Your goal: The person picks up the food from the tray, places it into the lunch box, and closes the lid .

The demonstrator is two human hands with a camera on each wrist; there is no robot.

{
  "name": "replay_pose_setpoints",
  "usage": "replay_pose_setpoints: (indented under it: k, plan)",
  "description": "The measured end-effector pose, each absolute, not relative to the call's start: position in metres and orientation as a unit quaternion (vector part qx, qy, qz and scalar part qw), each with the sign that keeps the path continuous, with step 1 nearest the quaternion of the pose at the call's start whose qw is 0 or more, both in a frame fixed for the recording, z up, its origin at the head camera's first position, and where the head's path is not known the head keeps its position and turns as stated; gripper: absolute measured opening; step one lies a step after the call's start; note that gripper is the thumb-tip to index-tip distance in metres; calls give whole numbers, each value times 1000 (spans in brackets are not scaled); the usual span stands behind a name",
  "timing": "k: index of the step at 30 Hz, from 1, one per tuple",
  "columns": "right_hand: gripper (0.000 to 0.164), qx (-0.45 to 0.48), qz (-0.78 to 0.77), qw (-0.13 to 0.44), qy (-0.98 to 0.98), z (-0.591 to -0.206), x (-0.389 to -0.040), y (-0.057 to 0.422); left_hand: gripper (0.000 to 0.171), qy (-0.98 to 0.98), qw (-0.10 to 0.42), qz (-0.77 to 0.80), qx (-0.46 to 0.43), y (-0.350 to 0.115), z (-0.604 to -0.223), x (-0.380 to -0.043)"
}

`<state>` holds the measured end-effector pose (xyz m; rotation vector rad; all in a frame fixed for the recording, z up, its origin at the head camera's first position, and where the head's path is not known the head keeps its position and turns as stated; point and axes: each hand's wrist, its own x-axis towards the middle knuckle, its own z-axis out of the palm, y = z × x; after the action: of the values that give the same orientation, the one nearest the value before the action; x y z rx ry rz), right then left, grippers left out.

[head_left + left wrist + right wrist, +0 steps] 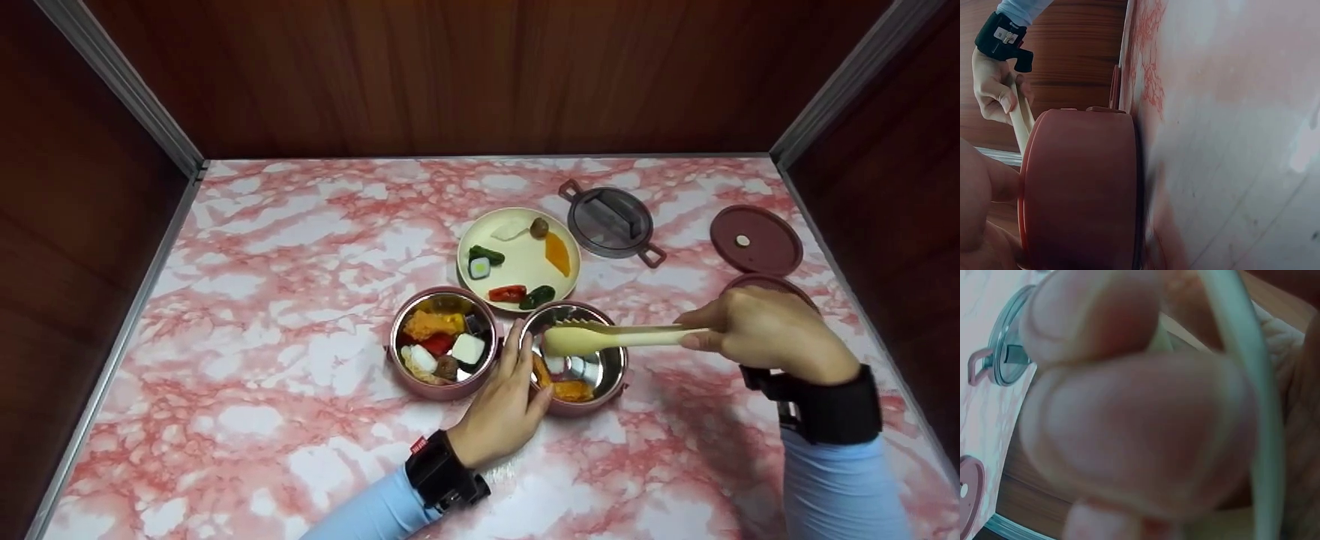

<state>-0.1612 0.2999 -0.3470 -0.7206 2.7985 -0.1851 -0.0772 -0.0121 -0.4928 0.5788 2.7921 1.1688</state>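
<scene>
Pinches tongs [585, 341] in the right hand [780, 334], reaching from three o'clock into the bowl [576, 409], cannot tell with what caught, and rests a straight-fingered left hand [504, 412] at nine, so could tip it by levering too hard.

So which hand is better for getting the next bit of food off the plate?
Probably the right hand: it holds the tongs, which reach close to the plate. The left hand has no tool and touches the right-hand pot.
</scene>
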Motion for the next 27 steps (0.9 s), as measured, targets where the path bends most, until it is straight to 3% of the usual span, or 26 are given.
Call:
replay_pose_setpoints:
  k: [4,8,16,27]
  plan:
    - [23,-240,-62,122,961,-346,-157,300,78,905,29,382,188,-11,-493,-77]
    - [16,-252,-46,82,963,-343,-151,302,77,904,27,383,191,-11,-494,-77]
    - [30,-234,-26,42,971,-346,-145,287,77,904,28,385,186,-11,-494,-78]
    - [31,-242,-51,18,969,-348,-140,290,77,904,32,382,187,-11,-493,-77]
